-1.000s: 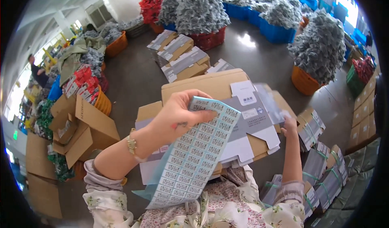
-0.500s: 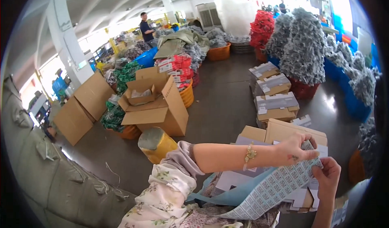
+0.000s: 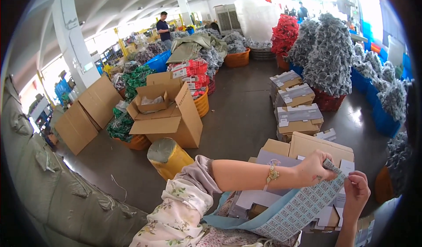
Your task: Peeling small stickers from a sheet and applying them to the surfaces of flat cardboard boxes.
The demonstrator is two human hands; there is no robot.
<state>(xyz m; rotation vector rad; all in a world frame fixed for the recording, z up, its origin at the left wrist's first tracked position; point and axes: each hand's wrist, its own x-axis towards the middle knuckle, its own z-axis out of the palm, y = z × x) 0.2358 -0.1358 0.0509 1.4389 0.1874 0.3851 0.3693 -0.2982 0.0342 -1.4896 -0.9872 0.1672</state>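
You have 1 label sheet (image 3: 292, 209), sloping toward your lap above several flattened cartons (image 3: 318, 145). Of your 2 hands, the left hand (image 3: 317, 170), forearm stretched rightward, keeps a narrow grip on its top; the raised right hand (image 3: 358, 193) meets its edge, pinching or not, I can't tell.

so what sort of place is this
Likely a factory or packing workshop: stacked cardboard cartons, a tall heap of grey pieces and a sheet of small printed labels.
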